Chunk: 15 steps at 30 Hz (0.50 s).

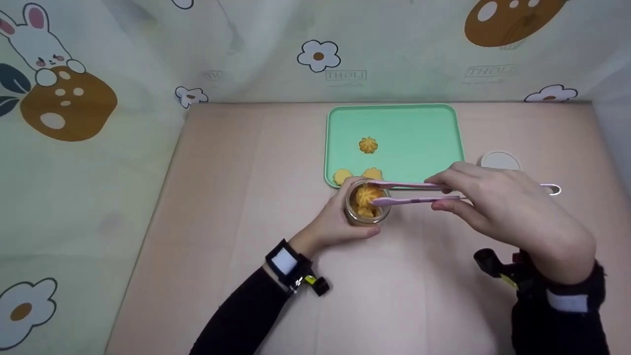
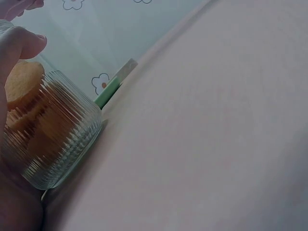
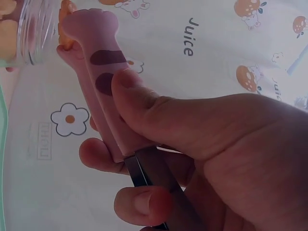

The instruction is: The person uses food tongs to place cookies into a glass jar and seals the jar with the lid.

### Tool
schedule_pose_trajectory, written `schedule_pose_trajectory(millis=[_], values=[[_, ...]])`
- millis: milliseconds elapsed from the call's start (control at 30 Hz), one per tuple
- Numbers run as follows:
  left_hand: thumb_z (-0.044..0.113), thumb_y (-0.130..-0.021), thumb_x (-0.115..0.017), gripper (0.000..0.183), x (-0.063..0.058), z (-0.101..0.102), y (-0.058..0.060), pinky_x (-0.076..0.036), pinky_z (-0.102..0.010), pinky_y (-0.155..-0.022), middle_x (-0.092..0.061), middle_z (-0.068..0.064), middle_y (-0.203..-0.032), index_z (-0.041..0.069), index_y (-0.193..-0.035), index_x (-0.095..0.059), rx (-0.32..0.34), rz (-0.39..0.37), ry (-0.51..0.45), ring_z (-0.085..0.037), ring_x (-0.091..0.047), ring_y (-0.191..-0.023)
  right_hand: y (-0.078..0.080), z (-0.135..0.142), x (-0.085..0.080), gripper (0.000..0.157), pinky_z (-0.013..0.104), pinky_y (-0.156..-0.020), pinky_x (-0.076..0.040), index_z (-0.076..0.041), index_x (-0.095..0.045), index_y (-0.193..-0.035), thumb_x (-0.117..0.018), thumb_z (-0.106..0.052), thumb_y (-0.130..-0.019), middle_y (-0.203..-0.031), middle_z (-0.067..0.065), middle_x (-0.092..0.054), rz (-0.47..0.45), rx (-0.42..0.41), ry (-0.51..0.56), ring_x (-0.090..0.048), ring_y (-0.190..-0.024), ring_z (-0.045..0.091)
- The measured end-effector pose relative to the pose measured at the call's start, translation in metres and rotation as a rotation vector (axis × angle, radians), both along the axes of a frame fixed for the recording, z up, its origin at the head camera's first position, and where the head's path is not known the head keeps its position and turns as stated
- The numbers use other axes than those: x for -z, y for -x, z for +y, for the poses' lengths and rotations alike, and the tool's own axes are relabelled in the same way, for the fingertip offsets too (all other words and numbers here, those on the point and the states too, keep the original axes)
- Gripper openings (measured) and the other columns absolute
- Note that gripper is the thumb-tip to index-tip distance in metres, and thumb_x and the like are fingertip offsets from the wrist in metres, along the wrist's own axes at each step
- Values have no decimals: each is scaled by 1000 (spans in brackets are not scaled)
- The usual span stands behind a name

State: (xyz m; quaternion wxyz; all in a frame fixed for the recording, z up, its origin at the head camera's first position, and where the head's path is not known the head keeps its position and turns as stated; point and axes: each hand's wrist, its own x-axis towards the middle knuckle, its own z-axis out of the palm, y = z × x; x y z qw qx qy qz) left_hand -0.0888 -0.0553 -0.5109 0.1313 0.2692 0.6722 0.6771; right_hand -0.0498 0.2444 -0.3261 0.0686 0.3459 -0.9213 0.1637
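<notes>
My left hand [image 1: 328,222] grips a ribbed glass jar [image 2: 79,115] around its side, and cookies show through the glass. Pink-tipped tongs [image 1: 409,201] are in my right hand [image 1: 508,207], thumb on one arm and fingers on the other. Between the tong tips is a swirled golden cookie [image 1: 367,195], over the mouth of the jar in the head view. From the right wrist, this cookie [image 3: 63,29] is mostly hidden behind the pink tips, to one side of the jar rim.
A green tray [image 1: 419,138] lies behind the jar. On it are a swirled cookie [image 1: 368,145] and two paler ones near the front edge, one a round cookie [image 1: 342,176]. A white round lid [image 1: 500,160] sits right of the tray, partly behind my right hand.
</notes>
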Motion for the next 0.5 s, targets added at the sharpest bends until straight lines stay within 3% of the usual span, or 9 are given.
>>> schedule_pose_trajectory(millis=[367, 500], values=[[10, -78, -98, 92, 0, 0, 1, -45, -42, -124, -59, -5, -151, 13, -154, -46, -2, 11, -3, -23, -57, -141, 1, -11, 4, 29, 34, -61, -55, -19, -78, -122, -86, -28, -95, -102, -10, -71, -14, 2, -25, -64, -72, 7], [9, -79, -97, 91, 2, 1, 2, -45, -43, -123, -59, -6, -151, 12, -154, -45, 6, 27, -13, -23, -57, -141, 2, -13, 5, 32, 33, -61, -54, -19, -78, -125, -86, -29, -96, -104, -8, -71, -73, 7, -38, -62, -72, 7]])
